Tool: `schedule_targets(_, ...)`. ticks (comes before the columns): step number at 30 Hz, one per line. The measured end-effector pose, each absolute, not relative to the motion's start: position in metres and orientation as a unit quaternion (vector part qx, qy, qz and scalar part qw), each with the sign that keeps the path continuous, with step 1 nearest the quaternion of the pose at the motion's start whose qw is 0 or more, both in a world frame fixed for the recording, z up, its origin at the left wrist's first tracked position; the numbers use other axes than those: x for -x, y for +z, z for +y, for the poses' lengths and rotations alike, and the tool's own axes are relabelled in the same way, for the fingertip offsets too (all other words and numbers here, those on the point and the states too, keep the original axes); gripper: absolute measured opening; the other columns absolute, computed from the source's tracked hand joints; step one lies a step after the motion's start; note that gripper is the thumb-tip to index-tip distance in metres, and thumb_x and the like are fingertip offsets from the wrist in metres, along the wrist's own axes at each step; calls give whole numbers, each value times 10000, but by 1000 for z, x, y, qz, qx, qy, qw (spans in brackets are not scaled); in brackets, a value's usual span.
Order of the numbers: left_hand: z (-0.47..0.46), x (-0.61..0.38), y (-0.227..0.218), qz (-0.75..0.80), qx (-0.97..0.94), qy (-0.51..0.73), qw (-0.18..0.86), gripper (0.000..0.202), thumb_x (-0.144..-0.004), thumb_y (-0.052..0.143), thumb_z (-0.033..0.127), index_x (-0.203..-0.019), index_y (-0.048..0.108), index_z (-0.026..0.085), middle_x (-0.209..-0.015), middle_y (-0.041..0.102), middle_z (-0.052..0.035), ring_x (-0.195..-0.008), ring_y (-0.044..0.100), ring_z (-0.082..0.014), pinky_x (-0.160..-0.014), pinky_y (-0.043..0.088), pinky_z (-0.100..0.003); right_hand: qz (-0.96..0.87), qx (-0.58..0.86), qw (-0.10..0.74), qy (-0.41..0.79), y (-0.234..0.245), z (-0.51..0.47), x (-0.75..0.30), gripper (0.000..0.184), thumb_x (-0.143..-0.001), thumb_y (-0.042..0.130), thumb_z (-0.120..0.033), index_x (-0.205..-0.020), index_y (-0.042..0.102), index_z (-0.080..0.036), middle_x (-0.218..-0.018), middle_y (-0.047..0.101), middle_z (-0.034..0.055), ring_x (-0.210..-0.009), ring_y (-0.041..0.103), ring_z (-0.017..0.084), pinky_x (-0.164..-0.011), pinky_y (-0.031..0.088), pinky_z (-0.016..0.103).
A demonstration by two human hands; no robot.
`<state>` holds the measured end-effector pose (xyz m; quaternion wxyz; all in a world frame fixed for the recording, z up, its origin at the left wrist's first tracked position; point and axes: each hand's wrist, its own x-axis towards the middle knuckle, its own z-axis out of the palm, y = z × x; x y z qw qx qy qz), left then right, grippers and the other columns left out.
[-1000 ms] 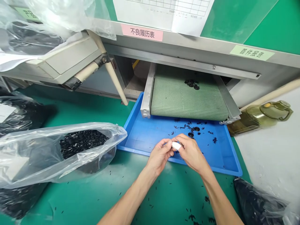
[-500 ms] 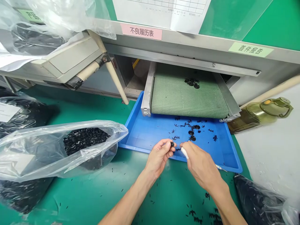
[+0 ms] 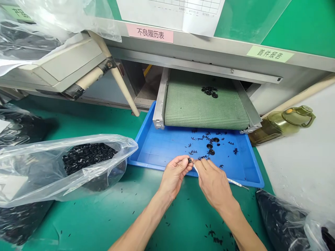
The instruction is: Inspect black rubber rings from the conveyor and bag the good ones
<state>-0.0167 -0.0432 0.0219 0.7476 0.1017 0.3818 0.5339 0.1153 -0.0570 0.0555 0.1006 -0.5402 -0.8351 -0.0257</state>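
Note:
My left hand [image 3: 176,172] pinches a small black plastic part [image 3: 190,160] between thumb and fingers, over the near edge of the blue tray [image 3: 149,164]. My right hand [image 3: 213,177] is closed around a slim white-handled tool [image 3: 235,182]. One end of the tool meets the black part, and its other end, with a thin metal tip, sticks out behind the hand. Fingers partly hide the part, so its exact shape cannot be made out. Black round pieces [image 3: 209,146] and small branched black scraps [image 3: 193,152] lie in the tray just beyond my hands.
A green conveyor belt [image 3: 204,111] with a cluster of black parts [image 3: 209,91] ends over the tray. An opened clear bag [image 3: 125,143] of black bits lies left. A green bottle [image 3: 285,122] leans at right, above a filled bag [image 3: 282,216]. Scraps dot the green table [image 3: 104,223].
My right hand has moved in against my left, bringing the tool's end to the black part. The whole view has shifted slightly, so the surroundings appear farther left.

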Motion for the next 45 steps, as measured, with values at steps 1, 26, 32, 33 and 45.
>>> schedule_targets(1,-43,17,22,384,-105,533,747,205,-674,766,215,-833,687,114,-802,709,-56,-669,633,-87,-707,517,-192,-832,544,101,-29,55,-58,-115,175,-901,403,-122,-840,549,-196,-724,539,14,-683,474,170,-578,305,283)
schedule_targets(26,-34,3,19,407,-58,544,731,155,-677,725,144,-791,621,147,-859,677,-36,-744,646,-117,-646,526,-184,-665,724,133,123,20,38,-224,290,-792,420,-52,-961,653,-82,-765,647,87,-751,602,151,-631,365,238)
schedule_targets(32,-33,2,18,395,-69,511,760,137,-726,695,225,-824,652,140,-831,641,-36,-746,635,-135,-613,512,-197,-653,719,155,180,-1,60,-225,179,-736,482,-58,-774,644,-122,-641,616,29,-618,563,109,-567,352,211)
schedule_targets(33,-34,1,18,398,-76,506,761,143,-734,694,239,-832,655,143,-829,638,-34,-738,628,-129,-601,502,-190,-655,712,160,195,0,56,-222,178,-727,488,-62,-789,640,-132,-658,627,26,-608,561,107,-564,366,205)
schedule_targets(45,-50,-10,30,332,-152,510,779,254,-739,711,286,-930,709,119,-802,611,-53,-659,477,-77,-536,361,-182,-697,555,292,347,77,-41,-141,154,-788,466,-142,-850,592,-206,-701,531,-28,-544,406,92,-519,344,208)
